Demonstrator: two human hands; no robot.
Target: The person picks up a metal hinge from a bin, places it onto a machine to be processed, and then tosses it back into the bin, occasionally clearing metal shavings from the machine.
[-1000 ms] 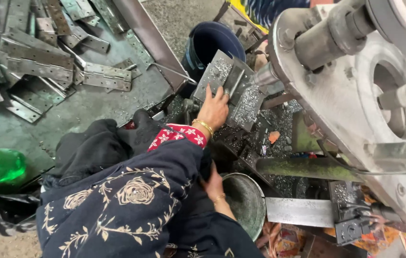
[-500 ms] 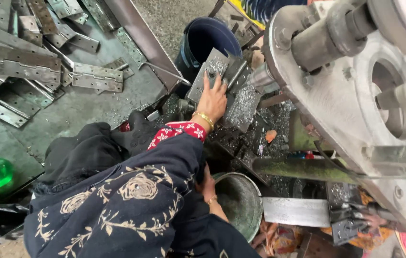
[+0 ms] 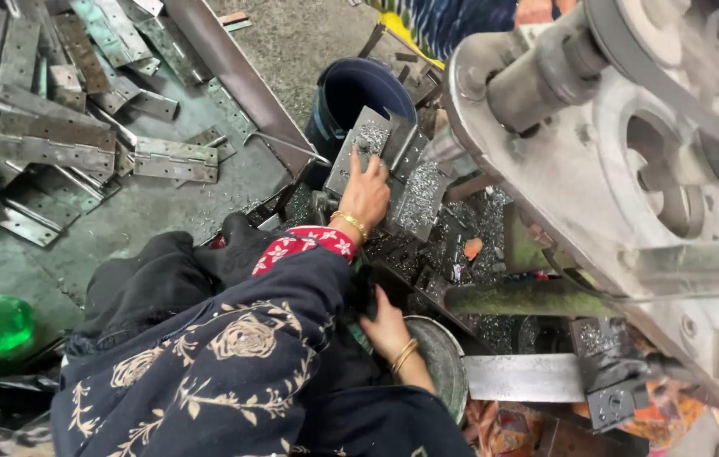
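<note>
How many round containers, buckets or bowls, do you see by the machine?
2. A dark blue bucket stands beyond the left hand, behind the metal plates it presses. A grey metal bowl sits by the right hand. Others may be hidden under the machine.

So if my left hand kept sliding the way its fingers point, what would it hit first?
Probably the dark blue bucket. The left hand lies flat on a grey metal plate, fingers aimed up the plate toward the bucket's rim; depth is unclear.
</note>
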